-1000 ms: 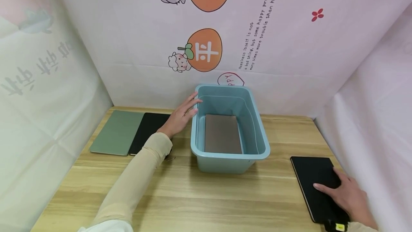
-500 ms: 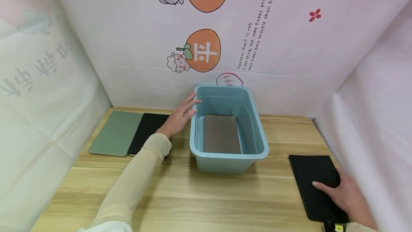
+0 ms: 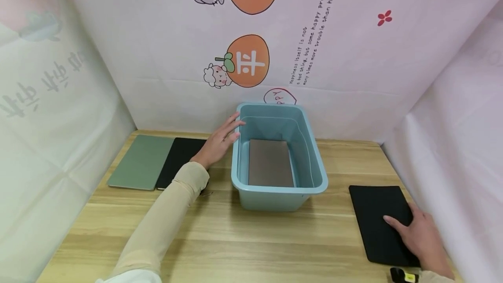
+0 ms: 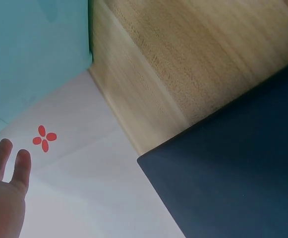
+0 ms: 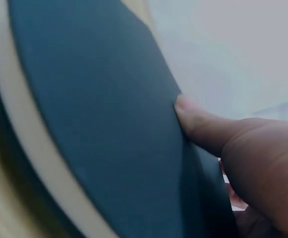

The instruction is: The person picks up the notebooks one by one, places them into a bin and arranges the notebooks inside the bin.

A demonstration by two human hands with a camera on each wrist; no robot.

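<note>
My right hand (image 3: 426, 239) grips a black notebook (image 3: 383, 226) at its right side. In the right wrist view the thumb (image 5: 198, 121) lies on the cover and the other fingers are mostly hidden behind it; the pale page edges show along the left. My left hand (image 3: 216, 145) has its fingers extended at the left rim of a blue plastic bin (image 3: 273, 201). A brown, flat, book-like item (image 3: 271, 163) lies on the bin's floor. Beside the left forearm is a second black notebook (image 3: 180, 158), partly hidden by the arm.
A green notebook (image 3: 141, 163) lies at the far left against the second black one. The wood-grain table (image 3: 251, 248) is bordered by white printed cloth (image 3: 346, 56) at back and sides. A small black item with a yellow label (image 3: 404, 275) shows by the right wrist.
The right hand and its black notebook have shifted slightly left and away from me, and the notebook's angle has changed a little. The left hand and bin stay put.
</note>
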